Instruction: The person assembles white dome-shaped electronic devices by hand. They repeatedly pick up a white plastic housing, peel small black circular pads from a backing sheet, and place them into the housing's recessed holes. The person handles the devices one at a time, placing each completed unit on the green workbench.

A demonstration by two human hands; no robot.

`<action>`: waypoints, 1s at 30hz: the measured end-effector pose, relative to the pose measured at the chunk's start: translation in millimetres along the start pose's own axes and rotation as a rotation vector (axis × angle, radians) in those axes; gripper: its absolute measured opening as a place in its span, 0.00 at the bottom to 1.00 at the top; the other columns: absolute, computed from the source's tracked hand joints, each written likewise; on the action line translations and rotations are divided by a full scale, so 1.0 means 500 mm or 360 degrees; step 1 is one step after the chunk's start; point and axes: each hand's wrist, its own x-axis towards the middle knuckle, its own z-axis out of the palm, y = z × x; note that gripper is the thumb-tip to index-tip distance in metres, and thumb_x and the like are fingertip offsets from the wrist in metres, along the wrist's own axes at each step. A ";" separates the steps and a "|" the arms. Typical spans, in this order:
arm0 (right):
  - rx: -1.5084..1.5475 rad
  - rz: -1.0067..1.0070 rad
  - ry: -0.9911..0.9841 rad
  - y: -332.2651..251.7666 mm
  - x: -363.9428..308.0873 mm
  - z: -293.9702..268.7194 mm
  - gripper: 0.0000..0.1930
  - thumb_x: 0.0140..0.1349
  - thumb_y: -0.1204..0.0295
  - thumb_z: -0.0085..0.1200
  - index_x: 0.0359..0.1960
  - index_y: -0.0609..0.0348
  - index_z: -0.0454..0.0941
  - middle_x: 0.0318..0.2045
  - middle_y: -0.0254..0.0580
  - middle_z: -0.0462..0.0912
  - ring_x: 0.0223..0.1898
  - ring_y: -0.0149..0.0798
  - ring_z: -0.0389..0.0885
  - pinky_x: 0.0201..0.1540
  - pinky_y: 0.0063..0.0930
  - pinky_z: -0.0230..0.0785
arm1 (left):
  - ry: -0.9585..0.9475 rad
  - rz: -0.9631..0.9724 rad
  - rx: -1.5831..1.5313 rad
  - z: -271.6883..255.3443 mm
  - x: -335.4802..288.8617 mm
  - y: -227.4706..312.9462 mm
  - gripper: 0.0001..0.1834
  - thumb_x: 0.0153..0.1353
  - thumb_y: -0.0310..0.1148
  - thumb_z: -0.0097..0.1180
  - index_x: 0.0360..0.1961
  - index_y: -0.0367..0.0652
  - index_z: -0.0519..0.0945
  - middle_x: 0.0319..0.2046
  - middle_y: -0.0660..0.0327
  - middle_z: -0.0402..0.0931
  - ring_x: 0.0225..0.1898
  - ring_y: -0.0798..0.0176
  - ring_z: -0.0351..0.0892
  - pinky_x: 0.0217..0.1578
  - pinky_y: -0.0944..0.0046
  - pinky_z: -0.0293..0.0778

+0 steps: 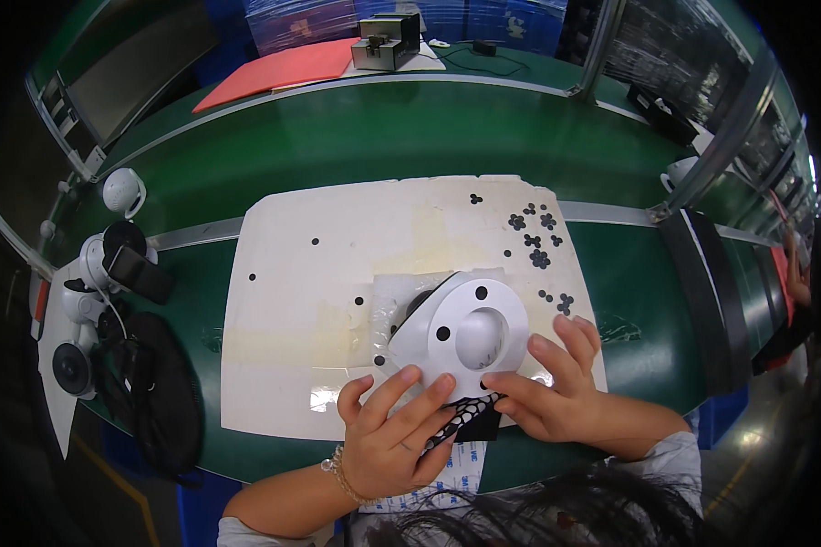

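A white plastic housing (511,314) with a round opening lies in front of me on a board. Black round pads (443,334) sit on its rim. My left hand (392,438) is at its lower left, fingers bent round a black perforated sheet (470,419) with white round gaps, fingertips close to the housing's edge. My right hand (552,387) is at the lower right; its index fingertip presses at a black pad on the near rim, mostly hidden under it. The thumb lies just below, and the other fingers are raised and spread.
The white board (292,337) carries loose black dots and small dot clusters (538,260) at its right. White camera-like devices (87,301) and a black pouch (160,392) stand at the left. A black padded strip (707,301) borders the right. A metal block (385,44) sits at the back.
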 end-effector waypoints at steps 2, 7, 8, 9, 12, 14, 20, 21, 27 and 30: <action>0.0023 0.0017 0.0107 -0.004 0.001 -0.001 0.13 0.46 0.64 0.59 0.35 0.45 0.79 0.55 0.44 0.63 0.58 0.49 0.54 0.54 0.42 0.47 | 0.0016 -0.0010 -0.0004 0.000 0.000 0.002 0.10 0.42 0.37 0.56 0.28 0.48 0.79 0.49 0.68 0.71 0.54 0.61 0.63 0.51 0.53 0.49; 0.0651 0.0068 -0.0030 -0.038 0.042 -0.001 0.12 0.45 0.64 0.59 0.35 0.47 0.80 0.53 0.37 0.66 0.57 0.48 0.55 0.51 0.40 0.49 | -0.0004 0.0102 0.0080 0.004 -0.003 -0.004 0.11 0.40 0.36 0.56 0.29 0.47 0.79 0.49 0.62 0.70 0.55 0.54 0.60 0.50 0.51 0.49; 0.0694 0.0039 -0.0026 -0.042 0.046 0.006 0.10 0.45 0.65 0.59 0.31 0.48 0.79 0.52 0.38 0.68 0.58 0.46 0.55 0.51 0.40 0.48 | -0.0022 0.0157 0.0106 0.004 -0.004 -0.007 0.12 0.39 0.35 0.56 0.29 0.46 0.79 0.50 0.59 0.69 0.56 0.51 0.58 0.49 0.50 0.50; 0.0654 -0.0006 -0.0074 -0.043 0.047 0.009 0.09 0.45 0.66 0.59 0.30 0.48 0.79 0.52 0.38 0.68 0.58 0.46 0.55 0.51 0.40 0.48 | -0.0023 0.0161 0.0108 0.005 -0.006 -0.008 0.12 0.40 0.35 0.55 0.29 0.46 0.79 0.50 0.59 0.69 0.56 0.51 0.58 0.49 0.50 0.50; 0.0556 -0.0092 -0.0134 -0.045 0.043 0.013 0.06 0.46 0.67 0.59 0.27 0.49 0.77 0.52 0.38 0.68 0.59 0.45 0.55 0.52 0.40 0.46 | -0.0030 0.0166 0.0104 0.006 -0.008 -0.009 0.12 0.40 0.35 0.55 0.29 0.46 0.79 0.50 0.59 0.69 0.56 0.50 0.58 0.49 0.50 0.50; 0.0525 -0.0089 -0.0068 -0.042 0.032 0.013 0.05 0.46 0.68 0.58 0.25 0.50 0.76 0.53 0.38 0.68 0.59 0.45 0.55 0.53 0.40 0.45 | -0.0039 0.0160 0.0095 0.004 -0.004 -0.005 0.11 0.40 0.35 0.56 0.29 0.46 0.79 0.50 0.59 0.69 0.56 0.51 0.57 0.50 0.50 0.50; 0.0720 0.0366 -0.0129 0.004 0.026 -0.018 0.02 0.52 0.71 0.54 0.27 0.52 0.75 0.57 0.47 0.62 0.61 0.52 0.51 0.59 0.43 0.42 | -0.0038 0.0164 0.0081 0.006 -0.005 -0.010 0.12 0.40 0.34 0.58 0.29 0.46 0.79 0.50 0.59 0.69 0.56 0.51 0.57 0.50 0.50 0.49; 0.0750 0.0448 -0.0158 0.017 0.028 -0.022 0.02 0.53 0.71 0.53 0.28 0.53 0.74 0.57 0.48 0.61 0.61 0.53 0.50 0.59 0.43 0.41 | -0.0045 0.0164 0.0076 0.006 -0.006 -0.010 0.12 0.40 0.34 0.58 0.29 0.45 0.79 0.50 0.59 0.68 0.56 0.51 0.56 0.50 0.50 0.49; 0.0872 0.0676 -0.0275 0.054 0.036 -0.027 0.04 0.57 0.71 0.49 0.32 0.55 0.72 0.58 0.50 0.58 0.62 0.55 0.46 0.61 0.44 0.40 | -0.0006 0.0045 0.0019 0.009 -0.004 -0.003 0.10 0.43 0.35 0.56 0.29 0.47 0.80 0.50 0.65 0.70 0.54 0.59 0.62 0.50 0.53 0.49; 0.0963 0.0678 -0.0308 0.057 0.038 -0.025 0.04 0.57 0.71 0.48 0.32 0.55 0.71 0.58 0.50 0.59 0.62 0.55 0.47 0.61 0.44 0.39 | -0.0002 0.0048 0.0033 0.007 -0.006 -0.004 0.10 0.43 0.36 0.55 0.29 0.47 0.80 0.50 0.65 0.70 0.54 0.59 0.61 0.50 0.53 0.49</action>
